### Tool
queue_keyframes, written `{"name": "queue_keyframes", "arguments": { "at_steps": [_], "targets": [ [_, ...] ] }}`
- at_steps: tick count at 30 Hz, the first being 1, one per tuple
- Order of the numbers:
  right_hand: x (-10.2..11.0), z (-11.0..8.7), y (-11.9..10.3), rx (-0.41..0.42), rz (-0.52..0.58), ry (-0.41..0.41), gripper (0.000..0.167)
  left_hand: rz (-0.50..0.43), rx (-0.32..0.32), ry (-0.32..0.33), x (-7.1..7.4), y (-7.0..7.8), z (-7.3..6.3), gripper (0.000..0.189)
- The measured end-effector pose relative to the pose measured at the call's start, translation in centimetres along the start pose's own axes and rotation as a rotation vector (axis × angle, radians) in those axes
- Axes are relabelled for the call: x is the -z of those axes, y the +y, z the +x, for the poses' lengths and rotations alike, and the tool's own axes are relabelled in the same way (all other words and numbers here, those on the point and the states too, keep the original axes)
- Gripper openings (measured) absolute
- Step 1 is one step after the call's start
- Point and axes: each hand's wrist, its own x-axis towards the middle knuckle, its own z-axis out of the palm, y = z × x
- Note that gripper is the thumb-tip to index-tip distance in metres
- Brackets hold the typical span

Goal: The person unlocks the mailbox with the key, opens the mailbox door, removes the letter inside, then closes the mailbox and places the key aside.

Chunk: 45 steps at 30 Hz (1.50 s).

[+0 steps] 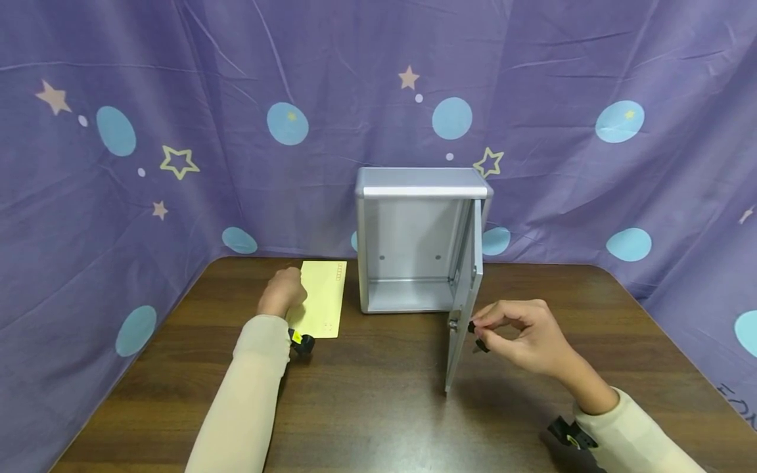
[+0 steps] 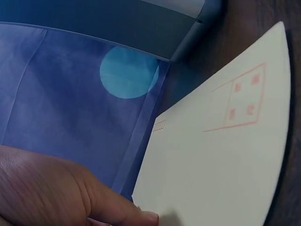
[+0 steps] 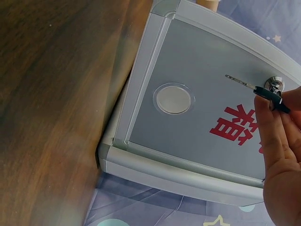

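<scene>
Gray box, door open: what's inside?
Box: head view shows its back wall, two dark spots and floor; no loose item visible. The open door covers part of the right side; that bit can't be seen.

A smooth, grey, metal-looking box (image 1: pixel 408 236) is showing a satin finish. Left of the box, a paper envelope (image 1: pixel 322 299) is looking matt; behind the box, cloth (image 1: pixel 355 79) is showing creases; beneath the box, a wood-grain bench (image 1: pixel 367 394) is shining softly.
</scene>
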Motion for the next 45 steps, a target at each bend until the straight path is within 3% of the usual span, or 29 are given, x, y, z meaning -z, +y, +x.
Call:
{"name": "queue_keyframes", "arguments": {
  "at_steps": [5,10,14,19,23,29,37,45],
  "targets": [
    [-0.1,-0.1,0.1,-0.002,0.006,0.002,0.036,0.006,-0.021,0.008,0.1,0.4,-0.1,0.055],
    [-0.1,-0.1,0.0,-0.008,0.0,0.009,0.037,-0.073,-0.13,0.058,1.0,1.2,-0.4,0.063],
    [-0.2,-0.2,0.0,-0.022,-0.013,0.016,0.037,-0.146,-0.24,0.187,2.1,2.5,-1.0,0.06],
    [-0.1,-0.2,-0.1,-0.027,0.001,0.011,0.037,-0.272,-0.36,0.405,3.4,4.4,-2.0,0.051],
    [-0.1,-0.2,-0.1,-0.026,0.014,0.005,0.037,-0.359,-0.474,0.51,4.3,5.7,-3.1,0.043],
    [-0.1,-0.2,-0.1,-0.025,0.012,0.008,0.037,-0.468,-0.582,0.579,4.9,6.9,-4.3,0.035],
    [-0.1,-0.2,0.0,-0.025,0.024,0.01,0.036,-0.587,-0.673,0.732,5.2,8.3,-5.2,0.031],
    [-0.2,-0.2,0.0,-0.022,0.023,0.016,0.037,-0.669,-0.751,0.736,4.3,9.0,-4.8,0.036]
  ]
}}
